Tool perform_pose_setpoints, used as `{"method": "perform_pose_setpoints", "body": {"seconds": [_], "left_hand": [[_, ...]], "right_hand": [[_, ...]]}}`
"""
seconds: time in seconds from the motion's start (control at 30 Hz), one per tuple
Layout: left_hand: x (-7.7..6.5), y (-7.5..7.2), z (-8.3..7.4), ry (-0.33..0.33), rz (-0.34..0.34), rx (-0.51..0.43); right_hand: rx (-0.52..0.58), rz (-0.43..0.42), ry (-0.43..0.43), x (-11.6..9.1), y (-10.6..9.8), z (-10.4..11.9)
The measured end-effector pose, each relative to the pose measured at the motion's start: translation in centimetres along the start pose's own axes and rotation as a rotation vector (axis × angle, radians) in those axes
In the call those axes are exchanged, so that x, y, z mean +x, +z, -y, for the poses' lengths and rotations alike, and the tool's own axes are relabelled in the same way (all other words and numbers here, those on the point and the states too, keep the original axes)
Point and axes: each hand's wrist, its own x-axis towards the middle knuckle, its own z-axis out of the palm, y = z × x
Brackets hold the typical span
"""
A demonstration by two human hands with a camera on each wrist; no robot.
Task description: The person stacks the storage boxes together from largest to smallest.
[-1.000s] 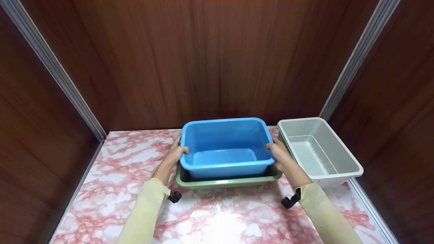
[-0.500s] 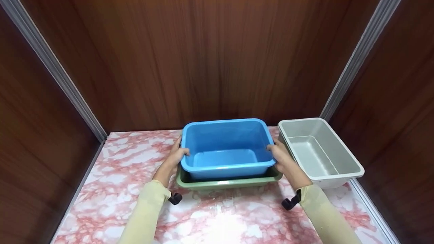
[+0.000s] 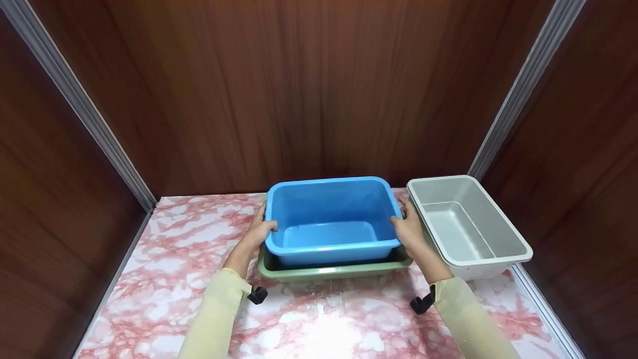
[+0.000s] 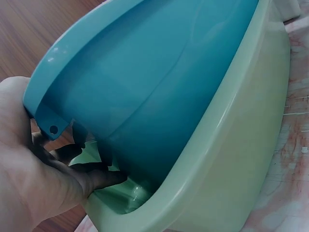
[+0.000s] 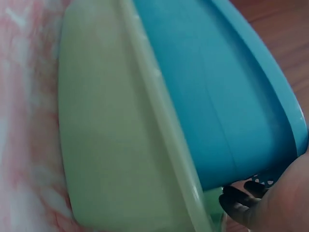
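A blue plastic basin (image 3: 329, 234) sits partly inside a green basin (image 3: 324, 272), its rim above the green one. My left hand (image 3: 256, 233) grips its left end, thumb over the rim. In the left wrist view the fingers (image 4: 104, 179) reach under the rim, between the blue wall and the green basin. My right hand (image 3: 409, 232) holds the right end, thumb on the rim and a finger standing off outside it. In the right wrist view the right fingertips (image 5: 236, 200) are below the blue rim, partly cut off by the frame.
A light grey basin (image 3: 456, 229), its rim looking doubled, stands close to the right hand. The table (image 3: 189, 279) has a red and white marbled top. Brown wood-grain panels (image 3: 319, 89) close in the back and both sides.
My right forearm has shifted slightly left, and a finger of the right hand has lifted off the rim's outside. The basins stay almost where they were.
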Motion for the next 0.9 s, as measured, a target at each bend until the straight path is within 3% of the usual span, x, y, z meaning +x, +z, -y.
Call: {"method": "perform_pose_setpoints", "body": {"seconds": [0.3, 0.57, 0.8, 0.9], "left_hand": [[0.31, 0.28, 0.13, 0.065, 0.025, 0.004], [-0.1, -0.06, 0.34, 0.01, 0.015, 0.024], [-0.12, 0.22, 0.31, 0.019, -0.011, 0.004], [-0.19, 0.14, 0.3, -0.015, -0.02, -0.037]], "right_hand": [[-0.051, -0.064, -0.073, -0.3, -0.05, 0.03], [-0.065, -0.057, -0.027, -0.81, 0.3, -0.14], [-0.127, -0.139, -0.074, -0.85, 0.32, 0.03], [-0.146, -0.159, -0.095, -0.92, 0.5, -0.14]]}}
